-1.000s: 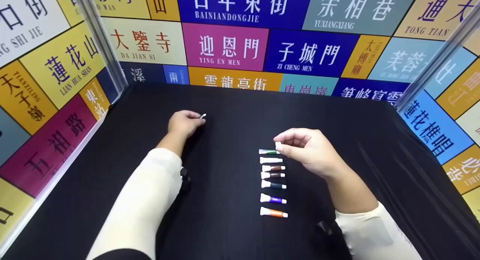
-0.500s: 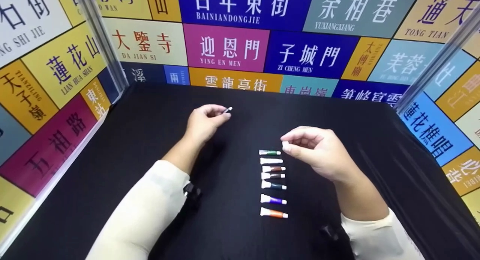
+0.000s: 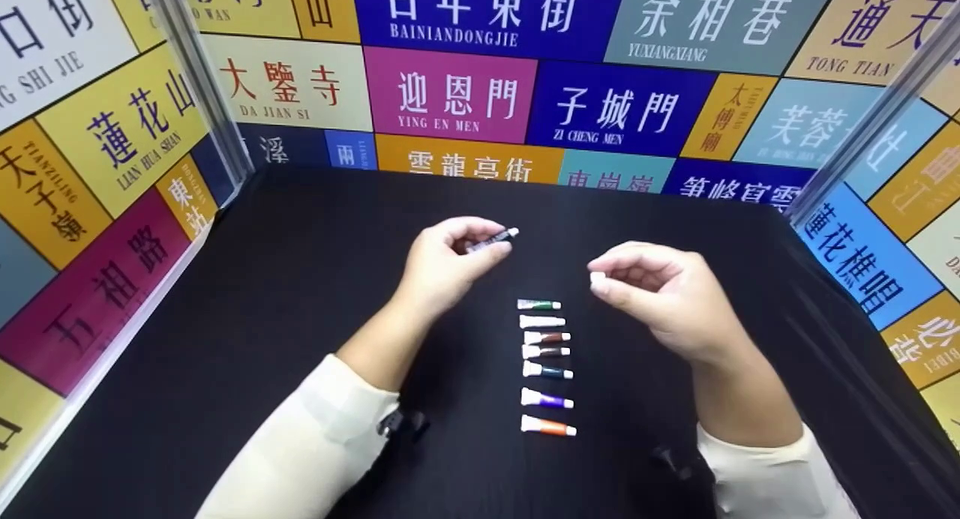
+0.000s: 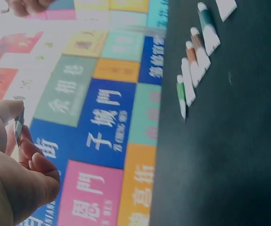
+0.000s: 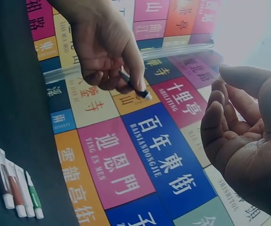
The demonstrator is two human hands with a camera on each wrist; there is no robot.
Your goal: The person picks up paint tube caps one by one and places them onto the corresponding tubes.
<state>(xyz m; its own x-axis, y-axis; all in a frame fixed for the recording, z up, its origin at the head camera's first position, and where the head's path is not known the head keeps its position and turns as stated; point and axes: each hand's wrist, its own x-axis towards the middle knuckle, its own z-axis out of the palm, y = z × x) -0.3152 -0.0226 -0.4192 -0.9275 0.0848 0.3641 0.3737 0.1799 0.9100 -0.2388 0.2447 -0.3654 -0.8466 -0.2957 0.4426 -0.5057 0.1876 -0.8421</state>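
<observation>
My left hand (image 3: 442, 268) pinches a small dark paint tube (image 3: 492, 240) between thumb and fingers, its white tip pointing right. In the right wrist view, that tube (image 5: 136, 86) slants downward with the white tip lowest. Level with it on the right, my right hand (image 3: 667, 290) pinches a small white cap (image 3: 598, 280) between thumb and fingertips. Both hands are raised over the black cloth, apart from each other. Below and between them lies a column of paint tubes, from a green tube (image 3: 538, 305) at the far end to an orange tube (image 3: 549, 426) nearest me.
A white tube (image 3: 541, 322), a brown tube (image 3: 551, 337), a dark teal tube (image 3: 549, 370) and a purple tube (image 3: 547, 398) lie in the same column on the black cloth (image 3: 300, 226). Panels of coloured signs (image 3: 450, 91) wall in the back and sides.
My left hand has moved right with the dark tube, showing more of it. My right hand has shifted right, away from the green tube, with the white cap still pinched.
</observation>
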